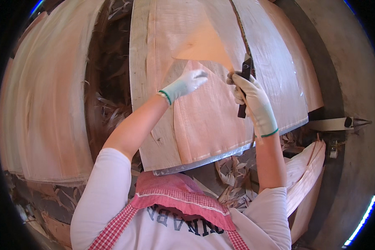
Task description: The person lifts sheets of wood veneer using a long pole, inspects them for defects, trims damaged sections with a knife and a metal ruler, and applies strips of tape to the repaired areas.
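Note:
My right hand (251,92), in a white glove with a green cuff, is closed around a black utility knife (245,68). A thin orange-tan veneer piece (204,45), smeared by motion, tapers down to this hand's fingertips and appears lifted off the sheets. My left hand (186,84), gloved likewise, hovers over the veneer left of the knife. Its fingers are curled together and slightly blurred; whatever may be in them cannot be made out. Below both hands lies a stack of pinkish veneer sheets (214,121), with a greyer strip along its left side.
Another veneer stack (50,96) stands to the left, across a dark gap with torn scraps (112,110). More scraps (233,177) lie below the near edge. Loose veneer strips (306,175) lean at the lower right. A pale pointed bar (333,124) juts out at the right.

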Motion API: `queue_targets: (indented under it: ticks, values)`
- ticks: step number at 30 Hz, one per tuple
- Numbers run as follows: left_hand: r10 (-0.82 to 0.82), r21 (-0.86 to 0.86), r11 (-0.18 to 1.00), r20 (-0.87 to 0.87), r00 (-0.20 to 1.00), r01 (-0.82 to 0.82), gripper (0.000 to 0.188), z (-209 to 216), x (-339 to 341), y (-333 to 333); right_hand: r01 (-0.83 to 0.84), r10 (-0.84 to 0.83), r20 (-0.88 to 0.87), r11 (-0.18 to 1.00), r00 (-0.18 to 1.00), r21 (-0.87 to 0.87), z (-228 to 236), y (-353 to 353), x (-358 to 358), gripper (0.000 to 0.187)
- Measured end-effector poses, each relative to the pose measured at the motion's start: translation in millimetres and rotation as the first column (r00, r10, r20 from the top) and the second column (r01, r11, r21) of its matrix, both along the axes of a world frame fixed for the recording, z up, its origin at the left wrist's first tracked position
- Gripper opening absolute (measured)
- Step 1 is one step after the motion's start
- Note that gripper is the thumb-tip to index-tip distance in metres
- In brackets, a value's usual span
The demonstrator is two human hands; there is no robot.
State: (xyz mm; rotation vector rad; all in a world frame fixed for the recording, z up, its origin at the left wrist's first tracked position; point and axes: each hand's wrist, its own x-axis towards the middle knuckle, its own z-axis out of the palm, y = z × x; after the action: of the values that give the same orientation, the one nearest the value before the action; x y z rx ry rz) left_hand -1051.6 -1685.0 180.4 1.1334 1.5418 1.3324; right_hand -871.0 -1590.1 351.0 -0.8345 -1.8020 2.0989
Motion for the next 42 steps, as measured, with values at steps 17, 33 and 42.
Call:
queue_targets:
  ticks: [17, 33, 42]
  values:
    - [0.071, -0.13, 0.991, 0.645, 0.761, 0.018, 0.033, 54.8, 118.9, -54.6, 0.191, -0.191, -0.003, 0.98, 0.982, 0.061, -81.6, -7.5, -1.2, 0.019]
    - [0.438, -0.085, 0.898, 0.081, 0.896, -0.431, 0.011, 0.7, 77.9, -64.0, 0.187, -0.186, 0.059, 0.982, 0.981, -0.004, -82.0, -64.6, -1.9, 0.018]
    - [0.732, 0.04, 0.632, 0.295, 0.614, -0.774, 0.012, 16.5, -8.5, -83.9, 0.034, -0.053, 0.101, 0.981, 0.993, 0.189, -95.9, -116.4, 33.1, 0.019]
